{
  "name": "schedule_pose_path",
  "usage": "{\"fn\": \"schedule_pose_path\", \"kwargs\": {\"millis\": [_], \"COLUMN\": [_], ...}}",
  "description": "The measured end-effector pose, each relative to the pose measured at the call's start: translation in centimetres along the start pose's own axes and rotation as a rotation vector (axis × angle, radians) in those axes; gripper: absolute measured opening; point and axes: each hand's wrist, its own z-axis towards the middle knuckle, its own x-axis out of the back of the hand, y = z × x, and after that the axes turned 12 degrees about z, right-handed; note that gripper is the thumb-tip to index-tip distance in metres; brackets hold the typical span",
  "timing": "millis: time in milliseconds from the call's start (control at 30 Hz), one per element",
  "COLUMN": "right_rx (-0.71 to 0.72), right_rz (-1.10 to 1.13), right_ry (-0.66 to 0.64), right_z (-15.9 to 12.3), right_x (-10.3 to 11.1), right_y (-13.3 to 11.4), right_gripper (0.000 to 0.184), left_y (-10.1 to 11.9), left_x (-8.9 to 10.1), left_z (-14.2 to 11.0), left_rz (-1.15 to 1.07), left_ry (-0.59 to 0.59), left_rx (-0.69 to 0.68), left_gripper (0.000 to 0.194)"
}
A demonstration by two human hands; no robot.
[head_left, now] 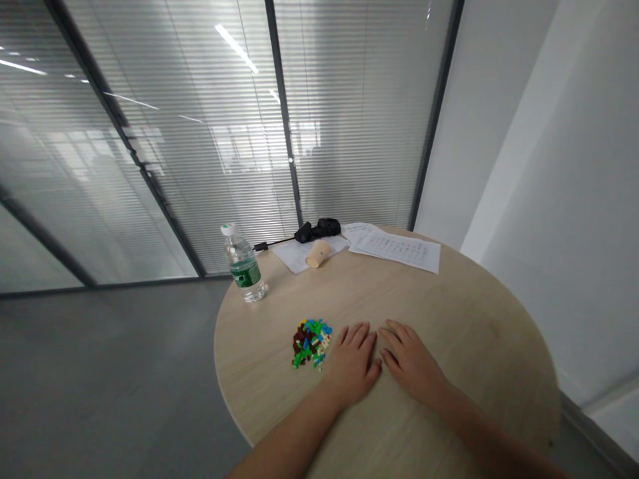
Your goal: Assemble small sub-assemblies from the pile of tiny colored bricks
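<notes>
Your hands rest flat and empty on a round, pale wood-grain bench, palms down with the fingers slightly spread, holding nothing. Your left hand lies just right of a pile of small plastic building bricks, its fingertips near the pile but apparently not touching it. Your right hand sits just beside your left, farther from the bricks, with the two hands almost meeting at the fingers. The loose pile, in dark brown, green, blue and pale yellow, lies on the bench's left side, nearer you than its far edge. Toward the far left stands an upright plastic water bottle with a green label and white cap. To its right, a beige paper cup lies on its side on a white sheet of paper. Just beyond the cup sits a bundled black cable, with a thin lead running left toward the bottle. Printed paper sheets lie at the far right of the bench. Beyond the bench rises a glass partition with slatted blinds, above a grey floor, with a white wall at right.
</notes>
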Motion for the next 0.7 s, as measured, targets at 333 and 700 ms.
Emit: {"fn": "schedule_pose_path", "kwargs": {"millis": [333,700], "right_rx": [-0.035,-0.02], "right_rz": [0.005,0.019], "right_ry": [0.001,-0.001], "right_z": [-0.1,-0.1], "right_x": [-0.1,0.3], "right_y": [-0.5,-0.3], "right_gripper": [0.039,0.036], "left_y": [-0.1,-0.7], "left_x": [0.4,2.1], "left_z": [-0.6,-1.9], "left_rz": [0.027,-0.008], "left_ry": [-0.036,0.022], "left_rx": [-0.041,-0.049], "left_gripper": [0.052,0.053]}}
